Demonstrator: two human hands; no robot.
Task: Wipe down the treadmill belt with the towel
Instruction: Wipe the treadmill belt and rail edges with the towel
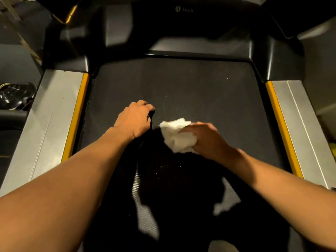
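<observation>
The black treadmill belt [181,84] runs away from me between two silver side rails. My right hand [205,139] grips a crumpled white towel [177,135] and holds it down on the middle of the belt. My left hand [134,118] rests on the belt just left of the towel, its fingers curled under and holding nothing I can see. Small pale specks lie on the belt below the towel, partly in my shadow.
Silver side rails with yellow strips border the belt on the left [52,120] and on the right [298,124]. The black motor cover [181,24] rises at the far end. A dark shoe [16,95] lies on the floor to the left.
</observation>
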